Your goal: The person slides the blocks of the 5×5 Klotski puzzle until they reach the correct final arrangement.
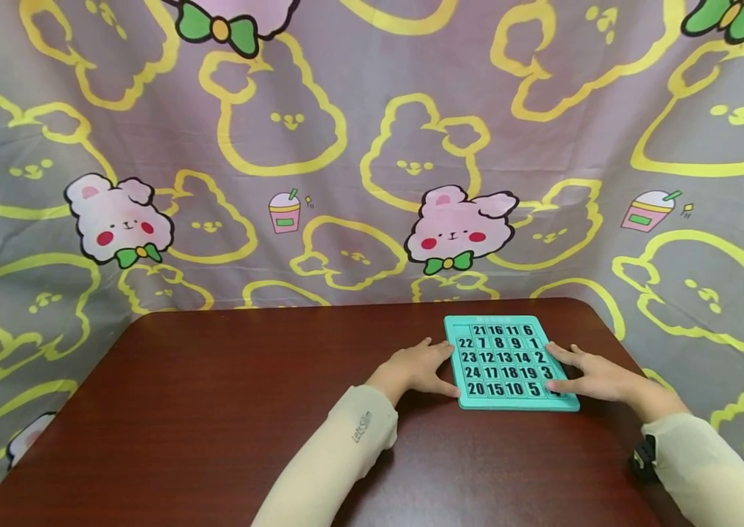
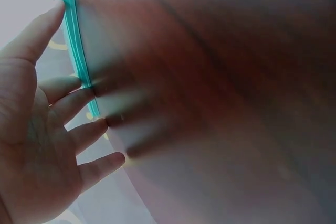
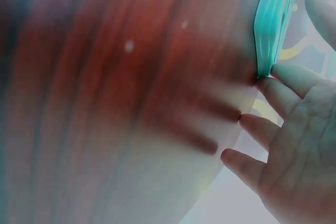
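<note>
A turquoise sliding number puzzle lies flat on the table, black numbers on its tiles and a gap at its top left corner. My left hand is at the puzzle's left side. Its spread fingers are fairly straight, and the thumb and index fingertips touch the frame's edge in the left wrist view. On the opposite side, my right hand has its fingers extended along the right edge. The right thumb reaches over the lower right tiles and partly hides the 4. In the right wrist view, fingertips touch the puzzle's side.
The puzzle lies on a dark red-brown wooden table, toward its far right corner. Behind the table hangs a grey cloth printed with yellow outlines and pink rabbits. A black device sits at the right wrist.
</note>
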A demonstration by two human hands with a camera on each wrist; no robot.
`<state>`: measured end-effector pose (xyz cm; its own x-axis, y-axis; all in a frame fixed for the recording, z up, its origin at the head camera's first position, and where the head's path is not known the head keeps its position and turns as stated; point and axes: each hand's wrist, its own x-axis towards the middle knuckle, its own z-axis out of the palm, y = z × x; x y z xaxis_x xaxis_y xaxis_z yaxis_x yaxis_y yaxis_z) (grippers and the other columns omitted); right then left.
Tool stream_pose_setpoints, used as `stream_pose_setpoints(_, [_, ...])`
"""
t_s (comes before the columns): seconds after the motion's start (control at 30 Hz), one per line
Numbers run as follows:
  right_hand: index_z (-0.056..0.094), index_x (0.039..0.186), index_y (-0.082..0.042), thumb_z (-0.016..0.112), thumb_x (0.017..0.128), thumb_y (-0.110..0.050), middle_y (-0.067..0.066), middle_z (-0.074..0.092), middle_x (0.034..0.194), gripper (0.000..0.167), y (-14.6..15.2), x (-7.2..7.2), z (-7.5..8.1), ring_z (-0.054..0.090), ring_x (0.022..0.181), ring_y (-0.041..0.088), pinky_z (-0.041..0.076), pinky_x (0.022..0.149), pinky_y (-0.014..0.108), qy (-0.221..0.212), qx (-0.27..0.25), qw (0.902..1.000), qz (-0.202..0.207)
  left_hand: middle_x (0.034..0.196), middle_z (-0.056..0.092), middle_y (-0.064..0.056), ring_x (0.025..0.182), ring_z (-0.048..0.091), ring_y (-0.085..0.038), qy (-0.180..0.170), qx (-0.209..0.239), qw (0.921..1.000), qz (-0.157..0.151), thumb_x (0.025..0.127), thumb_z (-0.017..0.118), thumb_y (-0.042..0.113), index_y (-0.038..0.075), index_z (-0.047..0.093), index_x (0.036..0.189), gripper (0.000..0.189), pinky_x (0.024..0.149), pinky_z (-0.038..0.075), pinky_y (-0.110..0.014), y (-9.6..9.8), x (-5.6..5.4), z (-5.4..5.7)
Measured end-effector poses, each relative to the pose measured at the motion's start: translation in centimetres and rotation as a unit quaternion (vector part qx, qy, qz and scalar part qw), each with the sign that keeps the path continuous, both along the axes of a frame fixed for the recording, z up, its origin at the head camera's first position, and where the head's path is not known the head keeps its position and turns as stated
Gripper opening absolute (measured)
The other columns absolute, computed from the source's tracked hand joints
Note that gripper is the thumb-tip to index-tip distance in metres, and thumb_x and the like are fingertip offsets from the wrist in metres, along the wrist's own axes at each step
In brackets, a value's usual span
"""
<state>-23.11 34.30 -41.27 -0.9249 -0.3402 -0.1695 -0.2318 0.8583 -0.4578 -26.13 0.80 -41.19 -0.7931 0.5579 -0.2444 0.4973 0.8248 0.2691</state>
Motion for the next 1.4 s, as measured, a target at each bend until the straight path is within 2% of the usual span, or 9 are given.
stream_pose_setpoints(0.3, [0.029,0.154,0.002,0.075,0.084,-0.045,0.043,0.018,0.155,0.096,-1.3,1.2,0.0,0.016,0.14,0.064,0.03,0.099,0.076,-0.016,-0.016,0.9994,0.026,0.164,0.027,0.009,0.154,0.023,-0.022,0.009,-0.03,0.9995,-0.003,0.086,0.067,0.061,0.025,0.029,0.158,0.089,0.118,0.033,-0.048,-1.5,1.1,0.5])
stream_pose_setpoints(0.53, [0.029,0.154,0.003,0.077,0.082,-0.043,0.036,0.022,0.157,0.098,-2.5,1.9,0.2,0.014,0.141,0.063,0.027,0.101,0.076,-0.019,-0.029,0.9978,0.056,0.163,0.03,0.006,0.152,0.026,-0.024,0.008,-0.029,0.9995,0.006,0.085,0.07,0.059,0.023,0.032,0.157,0.089,0.116,0.035,-0.051,-2.9,2.4,0.7])
stream_pose_setpoints(0.8, [0.031,0.153,0.003,0.078,0.081,-0.043,0.03,0.027,0.158,0.097,-3.9,2.7,0.2,0.013,0.142,0.062,0.027,0.103,0.076,-0.02,-0.033,0.9955,0.087,0.162,0.034,0.002,0.15,0.032,-0.026,0.015,-0.055,0.9983,0.007,0.085,0.071,0.057,0.02,0.035,0.156,0.088,0.114,0.038,-0.049,-4.5,4.2,1.6])
stream_pose_setpoints(1.1, [0.032,0.153,0.003,0.079,0.08,-0.045,0.027,0.029,0.159,0.099,-6.1,3.8,0.6,0.013,0.144,0.061,0.029,0.105,0.073,-0.018,-0.038,0.993,0.111,0.161,0.036,0.001,0.15,0.033,-0.026,0.015,-0.04,0.9987,0.029,0.083,0.075,0.055,0.017,0.038,0.155,0.089,0.112,0.04,-0.051,-6.6,6.0,1.4])
stream_pose_setpoints(1.4, [0.034,0.153,0.001,0.08,0.08,-0.045,0.024,0.03,0.16,0.098,-8.1,4.6,0.7,0.013,0.145,0.058,0.029,0.107,0.071,-0.018,-0.034,0.9926,0.115,0.159,0.04,-0.003,0.148,0.036,-0.029,0.017,-0.039,0.9983,0.039,0.08,0.078,0.052,0.014,0.042,0.152,0.089,0.109,0.043,-0.052,-8.4,7.6,2.0])
